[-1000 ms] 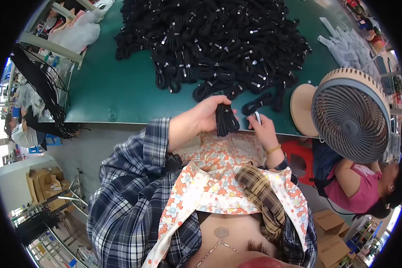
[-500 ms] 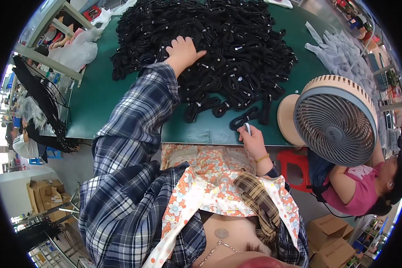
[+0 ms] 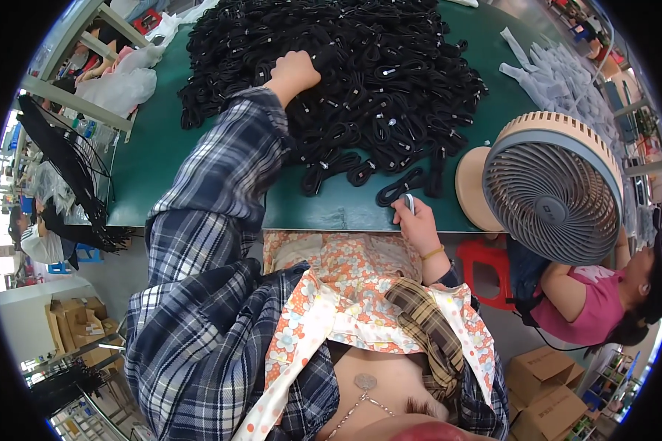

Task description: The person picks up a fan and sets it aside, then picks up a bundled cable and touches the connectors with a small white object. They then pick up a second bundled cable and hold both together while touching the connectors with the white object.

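A broad heap of coiled black cables (image 3: 390, 81) with small silvery plugs covers the far part of the green table. My left hand (image 3: 294, 72) is in the heap, its fingers closed around a bundled black cable (image 3: 325, 54) that sticks out on the right. By the near table edge, my right hand (image 3: 418, 223) pinches a small silvery-white piece (image 3: 409, 203), whose kind I cannot make out. Just beyond it lies a single coiled cable (image 3: 399, 188), apart from the main heap.
A beige and grey fan (image 3: 553, 187) stands at the table's right edge. Behind it lie pale plastic sleeves (image 3: 563, 81). Long black cables (image 3: 70, 165) hang at the left beside a metal frame (image 3: 73, 106). A co-worker in pink (image 3: 585, 305) sits at the right, near a red stool (image 3: 485, 273).
My left hand, spread over the heap before, has closed on a cable bundle and shifted slightly. My right hand stays nearly where it was, with the silvery piece.
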A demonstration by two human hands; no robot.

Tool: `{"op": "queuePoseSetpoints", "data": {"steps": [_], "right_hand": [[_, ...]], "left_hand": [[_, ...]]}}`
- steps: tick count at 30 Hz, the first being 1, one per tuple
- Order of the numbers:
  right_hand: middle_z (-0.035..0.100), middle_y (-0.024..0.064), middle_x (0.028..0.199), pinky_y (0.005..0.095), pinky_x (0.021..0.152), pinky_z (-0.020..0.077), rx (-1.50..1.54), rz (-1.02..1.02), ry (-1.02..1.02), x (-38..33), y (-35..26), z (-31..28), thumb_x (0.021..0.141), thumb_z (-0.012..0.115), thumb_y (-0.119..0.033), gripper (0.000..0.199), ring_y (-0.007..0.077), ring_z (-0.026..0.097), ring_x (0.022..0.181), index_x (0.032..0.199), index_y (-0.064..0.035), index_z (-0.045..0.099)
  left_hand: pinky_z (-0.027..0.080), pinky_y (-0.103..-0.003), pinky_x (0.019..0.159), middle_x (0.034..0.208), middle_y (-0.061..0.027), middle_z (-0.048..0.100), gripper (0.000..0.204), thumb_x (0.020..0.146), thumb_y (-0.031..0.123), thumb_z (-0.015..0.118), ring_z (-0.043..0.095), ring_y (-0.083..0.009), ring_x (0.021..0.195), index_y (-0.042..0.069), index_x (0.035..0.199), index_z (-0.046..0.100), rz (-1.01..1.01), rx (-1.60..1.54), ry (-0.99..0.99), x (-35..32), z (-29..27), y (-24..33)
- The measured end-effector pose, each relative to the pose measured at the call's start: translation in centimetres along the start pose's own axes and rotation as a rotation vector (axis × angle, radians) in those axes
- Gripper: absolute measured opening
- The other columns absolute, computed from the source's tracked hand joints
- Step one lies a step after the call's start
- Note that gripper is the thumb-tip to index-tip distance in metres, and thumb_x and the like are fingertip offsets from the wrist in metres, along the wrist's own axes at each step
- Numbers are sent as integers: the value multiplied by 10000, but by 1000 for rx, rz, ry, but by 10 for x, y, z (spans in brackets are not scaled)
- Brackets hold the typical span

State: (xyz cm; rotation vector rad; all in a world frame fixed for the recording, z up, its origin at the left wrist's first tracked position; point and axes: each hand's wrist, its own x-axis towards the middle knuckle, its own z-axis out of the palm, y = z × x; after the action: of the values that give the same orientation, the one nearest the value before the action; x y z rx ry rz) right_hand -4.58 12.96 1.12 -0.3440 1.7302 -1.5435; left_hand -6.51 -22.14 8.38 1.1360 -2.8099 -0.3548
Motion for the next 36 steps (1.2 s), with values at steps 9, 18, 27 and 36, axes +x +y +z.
{"op": "queuePoseSetpoints", "data": {"steps": [9, 18, 27, 36], "right_hand": [[517, 33, 632, 155, 358, 244, 113, -140, 14, -29, -45, 8, 811, 489, -130, 140, 14, 348, 396, 872, -9, 524], [559, 116, 880, 208, 627, 432, 158, -616, -179, -65, -72, 26, 757, 546, -101, 342, 103, 536, 727, 1042, 61, 448], [567, 161, 873, 199, 578, 442, 454, -464, -328, -69, -60, 16, 795, 510, -195, 401, 125, 559, 684, 1052, 97, 413], [570, 126, 688, 167, 423, 378, 440, -86, -474, -70, -57, 14, 793, 511, -300, 472, 126, 538, 505, 1022, 107, 440]], "left_hand": [[421, -280, 635, 822, -50, 498, 154, 633, -11, 483, 498, -147, 695, 37, 778, 492, 171, -1992, -297, -148, -39, 48], [412, -286, 743, 938, -108, 500, 373, 644, 35, 469, 496, -171, 845, 6, 1013, 430, 217, -1943, -598, -242, -19, 70], [438, -275, 700, 1010, -143, 502, 472, 717, 129, 554, 534, -171, 862, 13, 1127, 350, 352, -2085, -689, -245, -17, 71], [443, -222, 600, 793, -44, 556, 319, 681, 55, 656, 541, -97, 699, -1, 937, 474, 283, -1951, -517, -247, -16, 69]]}}
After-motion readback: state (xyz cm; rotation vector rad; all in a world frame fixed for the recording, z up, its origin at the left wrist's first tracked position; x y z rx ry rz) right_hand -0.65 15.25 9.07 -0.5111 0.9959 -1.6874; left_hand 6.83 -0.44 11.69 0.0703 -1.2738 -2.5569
